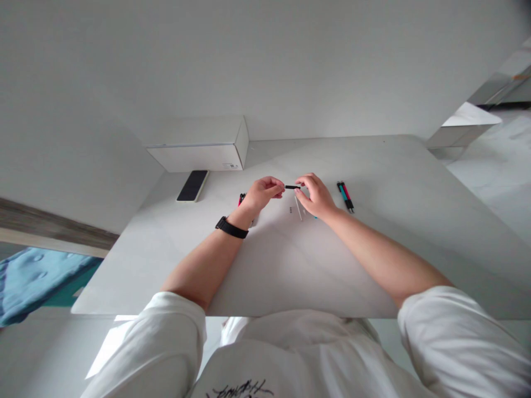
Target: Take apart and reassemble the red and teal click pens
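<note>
Both hands meet above the middle of the white table [373, 265], well back from its near edge. The left hand [260, 194], with a black watch [230, 228] on its wrist, has its fingers curled in and pinches one end of a short black pen part [292, 187], which hangs level in the air between the two hands. The right hand [316, 196] closes its fingertips on the other end, and its lower fingers also seem to hold a pale, slim stick [297, 210] that slants down toward the table; what that stick is cannot be told for sure. As a judgement, the work looks to be in its middle: the black part is gripped at both ends, as in pulling apart or pushing together, and it is neither laid down nor clearly joined to anything. Two pens [345, 197], one teal and one red with dark tips, lie side by side just to the right of the right hand and look untouched. A bit of red and black shows from under the left hand [241, 198], too hidden to name. Toward the far left corner lies a dark phone [193, 186], face up, and behind it a white box [199, 145] stands against the wall.
</note>
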`<state>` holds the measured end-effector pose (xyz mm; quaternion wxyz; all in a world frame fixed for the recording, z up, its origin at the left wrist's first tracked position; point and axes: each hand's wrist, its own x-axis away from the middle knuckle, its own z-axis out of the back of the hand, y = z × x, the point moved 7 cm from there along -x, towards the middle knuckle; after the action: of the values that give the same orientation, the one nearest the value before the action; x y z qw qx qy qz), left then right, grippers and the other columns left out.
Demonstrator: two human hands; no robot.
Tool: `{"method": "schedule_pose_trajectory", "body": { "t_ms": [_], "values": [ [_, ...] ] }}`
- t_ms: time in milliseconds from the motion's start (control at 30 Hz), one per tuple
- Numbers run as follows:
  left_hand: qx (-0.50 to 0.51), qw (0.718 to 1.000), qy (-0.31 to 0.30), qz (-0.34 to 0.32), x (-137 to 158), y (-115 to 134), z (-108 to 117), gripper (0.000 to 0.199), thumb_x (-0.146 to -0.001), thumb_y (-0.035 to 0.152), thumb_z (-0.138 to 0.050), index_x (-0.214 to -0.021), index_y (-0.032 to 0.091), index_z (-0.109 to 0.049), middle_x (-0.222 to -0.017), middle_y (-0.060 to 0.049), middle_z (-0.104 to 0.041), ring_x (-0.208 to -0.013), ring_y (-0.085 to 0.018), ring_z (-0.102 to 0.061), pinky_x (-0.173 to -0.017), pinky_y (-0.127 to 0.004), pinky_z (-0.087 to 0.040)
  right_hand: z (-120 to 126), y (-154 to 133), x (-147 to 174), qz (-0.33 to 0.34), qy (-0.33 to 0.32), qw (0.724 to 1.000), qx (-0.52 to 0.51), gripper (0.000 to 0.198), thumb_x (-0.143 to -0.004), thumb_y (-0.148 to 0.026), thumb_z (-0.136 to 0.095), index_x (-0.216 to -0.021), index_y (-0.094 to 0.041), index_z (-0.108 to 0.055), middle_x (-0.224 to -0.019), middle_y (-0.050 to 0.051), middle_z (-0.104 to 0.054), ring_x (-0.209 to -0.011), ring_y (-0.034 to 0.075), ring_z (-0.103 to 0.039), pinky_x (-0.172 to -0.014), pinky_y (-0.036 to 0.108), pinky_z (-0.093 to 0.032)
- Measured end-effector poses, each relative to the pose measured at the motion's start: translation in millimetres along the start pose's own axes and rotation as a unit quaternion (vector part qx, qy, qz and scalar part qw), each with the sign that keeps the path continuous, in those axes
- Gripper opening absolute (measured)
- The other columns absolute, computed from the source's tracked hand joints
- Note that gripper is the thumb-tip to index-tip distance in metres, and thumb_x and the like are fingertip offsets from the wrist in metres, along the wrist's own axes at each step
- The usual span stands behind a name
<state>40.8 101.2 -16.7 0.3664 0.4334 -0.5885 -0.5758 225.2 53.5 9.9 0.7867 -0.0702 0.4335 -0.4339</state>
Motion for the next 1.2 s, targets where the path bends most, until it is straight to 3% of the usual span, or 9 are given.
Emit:
{"method": "schedule_pose_trajectory", "body": {
  "t_ms": [100,267,467,667,833,1033,1200],
  "values": [
    [-0.001,1.0,-0.001,0.0,-0.3,-0.4,0.1,0.024,-0.082,0.033,-0.082,-0.092,0.015,-0.071,-0.082,-0.004,-0.07,-0.076,-0.012,-0.067,-0.081,-0.031,-0.059,-1.2,0.7,0.4,-0.004,-0.004,1.0,-0.001,0.021,-0.095,-0.024,-0.064,-0.115,-0.028,-0.059,-0.112,0.009,-0.064,-0.104,0.028,-0.063,-0.097,0.046,-0.053],
    [-0.006,1.0,-0.002,0.004,-0.2,-0.9,0.0,0.026,-0.081,0.035,-0.083,-0.092,0.015,-0.071,-0.084,-0.005,-0.071,-0.077,-0.013,-0.068,-0.082,-0.031,-0.059,-0.2,-2.3,-0.3,0.019,0.002,1.0,0.008,0.007,-0.1,-0.025,-0.057,-0.105,-0.027,-0.061,-0.109,0.009,-0.064,-0.109,0.028,-0.062,-0.1,0.046,-0.051],
    [-0.005,1.0,-0.001,0.001,-0.3,0.0,0.2,0.028,-0.081,0.036,-0.084,-0.093,0.015,-0.071,-0.083,-0.004,-0.071,-0.075,-0.012,-0.067,-0.081,-0.031,-0.059,-2.2,1.4,0.9,0.007,-0.006,1.0,0.001,0.025,-0.094,-0.023,-0.064,-0.118,-0.028,-0.059,-0.114,0.009,-0.063,-0.105,0.027,-0.062,-0.098,0.045,-0.052],
    [-0.009,1.0,-0.006,-0.005,-2.4,-2.9,0.1,0.027,-0.081,0.037,-0.083,-0.092,0.015,-0.07,-0.082,-0.004,-0.071,-0.075,-0.012,-0.067,-0.079,-0.03,-0.059,-2.7,0.9,-0.5,0.028,0.004,1.0,0.0,0.011,-0.097,-0.022,-0.06,-0.107,-0.027,-0.061,-0.109,0.009,-0.064,-0.11,0.028,-0.062,-0.099,0.046,-0.051],
    [-0.099,0.994,-0.022,-0.037,-3.2,-0.6,4.1,0.023,-0.086,0.037,-0.078,-0.096,0.017,-0.072,-0.088,-0.005,-0.074,-0.078,-0.014,-0.069,-0.078,-0.03,-0.058,-1.9,0.2,-0.4,0.02,0.0,1.0,0.01,0.01,-0.1,-0.025,-0.057,-0.106,-0.027,-0.064,-0.11,0.009,-0.065,-0.11,0.028,-0.062,-0.1,0.046,-0.05],
    [-0.343,0.925,0.005,-0.163,7.1,21.7,4.0,0.024,-0.09,0.03,-0.075,-0.113,0.024,-0.075,-0.109,-0.005,-0.076,-0.097,-0.017,-0.07,-0.083,-0.03,-0.057,-5.7,-1.6,2.0,0.011,-0.03,0.998,0.045,0.014,-0.098,-0.023,-0.061,-0.108,-0.026,-0.069,-0.115,0.01,-0.065,-0.113,0.03,-0.061,-0.102,0.046,-0.05],
    [-0.423,0.877,-0.03,-0.226,17.0,29.2,-12.5,0.009,-0.092,0.026,-0.074,-0.101,0.024,-0.076,-0.108,-0.005,-0.073,-0.105,-0.02,-0.068,-0.096,-0.036,-0.055,-11.2,-6.9,3.1,0.023,-0.063,0.995,0.067,0.015,-0.098,-0.024,-0.063,-0.11,-0.025,-0.071,-0.118,0.011,-0.067,-0.114,0.03,-0.062,-0.103,0.046,-0.049]
  ]
}}
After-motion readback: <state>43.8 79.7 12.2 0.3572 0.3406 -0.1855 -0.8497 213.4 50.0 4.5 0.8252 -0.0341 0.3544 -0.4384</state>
